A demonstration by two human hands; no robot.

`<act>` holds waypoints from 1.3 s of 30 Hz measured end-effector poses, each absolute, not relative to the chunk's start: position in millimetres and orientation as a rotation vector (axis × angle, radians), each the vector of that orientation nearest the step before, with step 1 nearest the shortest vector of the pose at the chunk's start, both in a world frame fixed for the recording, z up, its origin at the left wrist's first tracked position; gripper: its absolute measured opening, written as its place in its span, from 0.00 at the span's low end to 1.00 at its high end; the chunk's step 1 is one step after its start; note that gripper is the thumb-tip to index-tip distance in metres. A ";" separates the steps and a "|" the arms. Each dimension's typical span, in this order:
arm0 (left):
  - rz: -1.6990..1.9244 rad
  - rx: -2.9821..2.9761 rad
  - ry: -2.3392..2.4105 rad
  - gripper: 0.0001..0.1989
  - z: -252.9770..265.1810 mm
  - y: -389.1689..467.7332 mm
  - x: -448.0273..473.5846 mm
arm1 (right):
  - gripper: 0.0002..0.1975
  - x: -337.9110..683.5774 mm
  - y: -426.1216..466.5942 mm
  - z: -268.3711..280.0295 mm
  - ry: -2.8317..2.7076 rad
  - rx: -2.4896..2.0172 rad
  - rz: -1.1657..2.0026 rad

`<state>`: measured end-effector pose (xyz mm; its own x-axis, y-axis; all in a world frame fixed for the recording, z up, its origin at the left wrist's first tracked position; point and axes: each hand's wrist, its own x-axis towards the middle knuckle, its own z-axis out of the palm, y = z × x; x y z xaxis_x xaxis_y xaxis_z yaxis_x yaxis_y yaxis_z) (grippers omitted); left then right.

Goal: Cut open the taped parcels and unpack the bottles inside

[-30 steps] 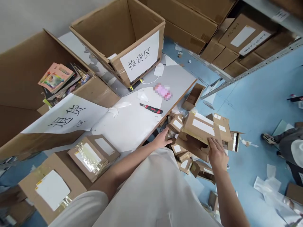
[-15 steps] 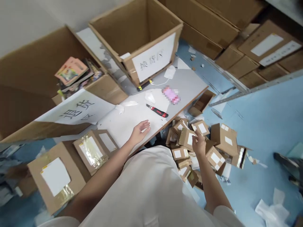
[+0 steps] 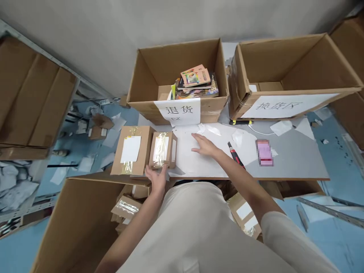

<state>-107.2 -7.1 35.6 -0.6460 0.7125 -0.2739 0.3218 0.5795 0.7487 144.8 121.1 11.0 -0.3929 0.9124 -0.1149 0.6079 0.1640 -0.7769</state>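
Note:
My left hand (image 3: 156, 178) is at the near edge of a small taped carton (image 3: 161, 149), its fingers spread and reaching the carton's lower corner. A larger carton (image 3: 132, 149) with a white label stands just left of that one. Over the white tabletop (image 3: 187, 163), my right hand (image 3: 205, 145) hovers with fingers apart and nothing in them. Right of this hand lies a red and black utility knife (image 3: 236, 154). Farther right is a pink, blurred-out object (image 3: 264, 152).
Behind the cartons, an open box (image 3: 139, 81) contains several books (image 3: 196, 77). Another open box (image 3: 239, 76) with a handwritten sign stands to its right. A yellow and black cutter (image 3: 241, 122) lies before it. A big open box (image 3: 65, 227) and several parcels (image 3: 127, 206) sit below, left.
My view has swung left toward the cartons. My left hand has moved to the small carton, and my right hand has come from above the floor parcels to over the table.

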 end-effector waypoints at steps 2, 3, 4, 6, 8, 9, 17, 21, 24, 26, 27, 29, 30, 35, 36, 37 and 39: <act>0.930 0.499 2.159 0.40 25.9 -14.5 -111.1 | 0.45 104.1 148.1 3.0 -2.069 -1.346 1.304; 0.937 0.381 2.075 0.34 21.8 -14.4 -112.4 | 0.46 85.2 159.2 -1.4 -2.037 -1.312 1.387; 0.944 0.298 1.985 0.28 18.9 -12.3 -113.4 | 0.45 68.1 168.4 -5.9 -1.986 -1.289 1.452; 0.974 0.207 1.838 0.20 16.6 -4.9 -114.5 | 0.43 41.3 180.5 -14.9 -1.868 -1.265 1.555; 1.035 0.150 1.774 0.17 18.7 1.9 -113.7 | 0.40 26.8 185.0 -22.0 -1.739 -1.267 1.640; 1.066 0.124 1.756 0.17 20.9 4.0 -112.4 | 0.38 24.7 184.9 -24.2 -1.671 -1.275 1.675; 1.099 0.345 1.654 0.20 42.5 16.2 -89.6 | 0.23 114.8 131.5 -7.1 -1.279 -1.385 1.351; 0.973 0.686 1.569 0.24 39.5 47.9 -67.9 | 0.24 178.3 65.4 -0.7 -1.127 -1.512 1.175; 0.856 0.842 1.438 0.22 27.3 69.4 -48.5 | 0.25 202.9 15.0 -7.6 -1.004 -1.612 1.122; 0.781 0.888 1.360 0.22 16.5 76.9 -38.8 | 0.26 209.1 -11.8 -16.3 -0.928 -1.675 1.095; 0.752 0.894 1.333 0.23 10.9 78.6 -36.2 | 0.27 210.5 -22.4 -21.1 -0.901 -1.693 1.088; 0.724 0.888 1.307 0.27 -0.4 79.0 -36.9 | 0.29 212.3 -37.3 -30.8 -0.885 -1.697 1.100; 0.721 0.889 1.302 0.29 -5.8 78.3 -40.2 | 0.30 213.4 -41.8 -35.3 -0.888 -1.697 1.111; 0.588 1.054 1.294 0.45 -28.7 72.3 -65.8 | 0.38 221.7 -40.3 -50.6 -0.909 -1.743 1.206; 0.561 1.090 1.294 0.46 -31.9 71.4 -68.1 | 0.38 223.0 -36.7 -51.7 -0.927 -1.733 1.232; 0.551 1.112 1.284 0.44 -34.3 70.7 -68.7 | 0.37 223.8 -32.7 -52.0 -0.947 -1.712 1.254; 0.576 1.120 1.235 0.39 -35.7 70.4 -65.4 | 0.34 225.0 -24.4 -49.8 -0.980 -1.664 1.259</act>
<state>-65.4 70.4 -35.7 0.2883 0.8506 -0.4398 0.2097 0.3921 0.8957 225.0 -24.4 -49.8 0.1995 0.9179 -0.3430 0.1072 -0.3684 -0.9235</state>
